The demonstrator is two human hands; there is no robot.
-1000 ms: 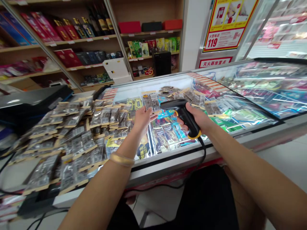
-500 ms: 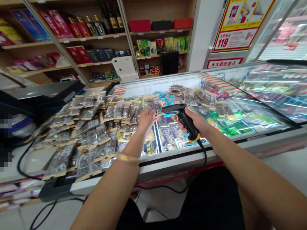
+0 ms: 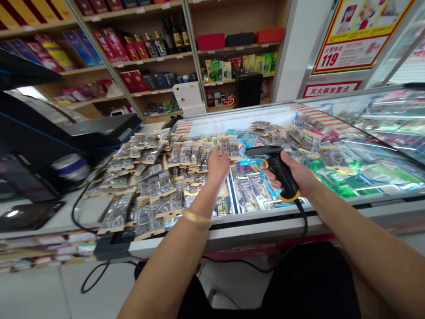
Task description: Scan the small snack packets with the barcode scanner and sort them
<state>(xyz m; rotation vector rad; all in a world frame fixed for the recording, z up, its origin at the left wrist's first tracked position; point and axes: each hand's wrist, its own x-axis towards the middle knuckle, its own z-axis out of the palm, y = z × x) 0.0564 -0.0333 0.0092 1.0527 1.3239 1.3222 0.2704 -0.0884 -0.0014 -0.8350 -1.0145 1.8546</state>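
Observation:
My left hand (image 3: 219, 166), with a gold-coloured bangle on its wrist, pinches a small clear packet (image 3: 229, 144) of dark contents with a tan edge strip. My right hand (image 3: 300, 175) is wrapped round the grip of a black and yellow barcode scanner (image 3: 280, 170). The scanner's head points left, toward the packet, with a small gap between them. Its black cable (image 3: 303, 230) hangs down in front of the freezer. Many similar packets (image 3: 159, 181) are heaped to the left of my left hand, on the freezer's glass top. More packets (image 3: 288, 135) lie farther back on the right.
Frozen goods in bright bags (image 3: 254, 190) show through the glass of the chest freezer (image 3: 265, 223). Left stand a dark checkout machine (image 3: 29, 133) and a white and blue roll (image 3: 70, 167). Behind are shelves of boxes and bottles (image 3: 175, 33). Another cable (image 3: 94, 279) loops low left.
The view has swung left, so most things sit farther right. Both hands keep hold of the packet and the scanner, with slightly more room between them.

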